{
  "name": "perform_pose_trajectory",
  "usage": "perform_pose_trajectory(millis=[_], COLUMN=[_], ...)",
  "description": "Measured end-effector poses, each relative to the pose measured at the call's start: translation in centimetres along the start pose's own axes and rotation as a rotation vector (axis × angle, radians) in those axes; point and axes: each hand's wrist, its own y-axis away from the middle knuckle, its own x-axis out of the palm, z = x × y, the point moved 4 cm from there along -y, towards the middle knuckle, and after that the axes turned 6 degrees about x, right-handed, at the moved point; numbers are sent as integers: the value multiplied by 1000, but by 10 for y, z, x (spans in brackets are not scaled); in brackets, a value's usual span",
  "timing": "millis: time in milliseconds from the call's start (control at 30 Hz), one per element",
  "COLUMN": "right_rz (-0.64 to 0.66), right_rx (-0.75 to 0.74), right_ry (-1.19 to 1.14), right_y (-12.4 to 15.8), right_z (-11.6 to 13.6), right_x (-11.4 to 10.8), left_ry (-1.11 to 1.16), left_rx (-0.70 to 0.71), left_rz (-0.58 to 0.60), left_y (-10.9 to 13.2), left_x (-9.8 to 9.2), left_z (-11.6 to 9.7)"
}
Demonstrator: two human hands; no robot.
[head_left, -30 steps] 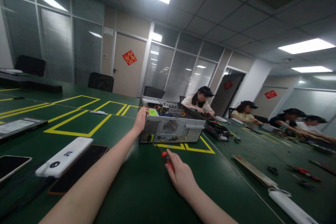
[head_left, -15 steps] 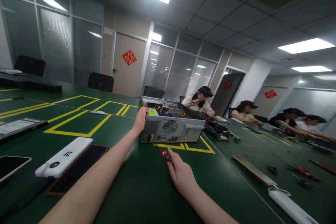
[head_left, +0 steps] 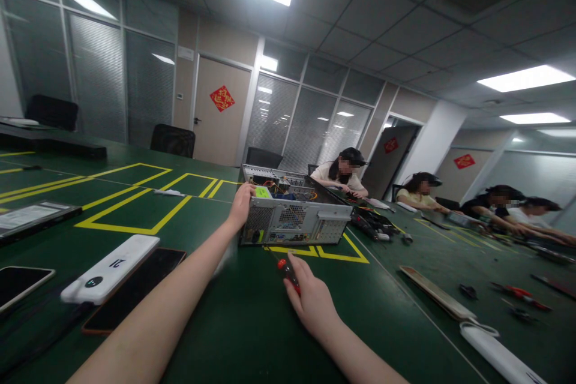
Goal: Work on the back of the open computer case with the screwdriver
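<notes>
An open computer case [head_left: 321,225] lies on its side on the green table, its back panel with vents and ports facing me. Coloured wires and a power supply with a bright green label [head_left: 263,192] show inside. My left hand [head_left: 242,207] grips the case's near left corner, fingers over the top edge. A screwdriver [head_left: 288,272] with a red and black handle is held in my right hand [head_left: 315,303], between thumb and fingers. Its thin shaft points towards the lower edge of the back panel; I cannot tell whether the tip touches it.
To the left lie a white power bank [head_left: 112,267], two phones and a hard drive [head_left: 33,219]. Black parts with cables [head_left: 373,222] sit right of the case. Farther right are pliers [head_left: 522,294] and a white-handled tool [head_left: 499,351]. Several co-workers sit along the table.
The screwdriver handle has shifted slightly in my right hand, and more of it shows. My left hand and the case stay put. The nearest co-worker's raised hand has come down to the table.
</notes>
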Motion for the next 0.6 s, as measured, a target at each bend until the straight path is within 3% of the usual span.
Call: perform_pose_trajectory(millis=[333,500,600], right_rz=[-85,-27,33], right_rx=[-135,-78,25], right_ry=[128,35,-143], right_y=[2,2,3], right_z=[0,1,1], right_x=[5,2,-1], left_ry=[18,13,16], left_rx=[1,-17,-4], left_rz=[-12,1,4], left_y=[0,0,0], left_x=[0,0,0], left_z=[0,1,0])
